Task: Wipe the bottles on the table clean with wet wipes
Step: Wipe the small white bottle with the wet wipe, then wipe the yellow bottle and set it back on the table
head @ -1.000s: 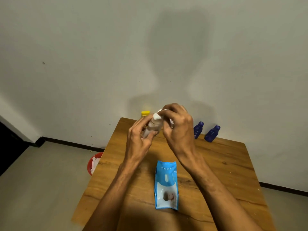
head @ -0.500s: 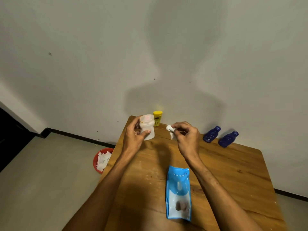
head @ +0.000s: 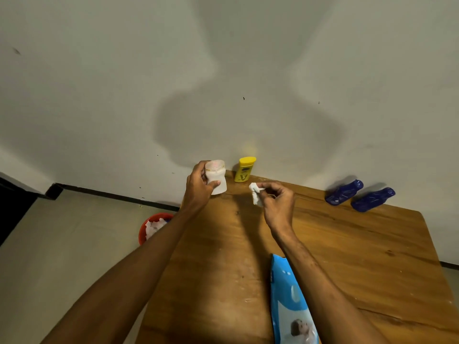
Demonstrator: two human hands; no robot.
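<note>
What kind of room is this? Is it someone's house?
Probably a plain room in a home, not certain. A wooden table stands against a bare wall, a red bin of crumpled wipes sits on the floor, and a wet-wipes pack lies on the table.

- A red bin (head: 142,233) stands on the floor (head: 62,256), partly hidden by a forearm, with crumpled white wads (head: 154,225) inside it.
- The floor is pale and plain.
- An off-white wall (head: 87,95) carries a few dark specks and a broad grey shadow (head: 248,125).
- A black skirting strip (head: 111,195) runs along the wall's foot.
- A dark opening (head: 12,214) sits at the far left.
</note>
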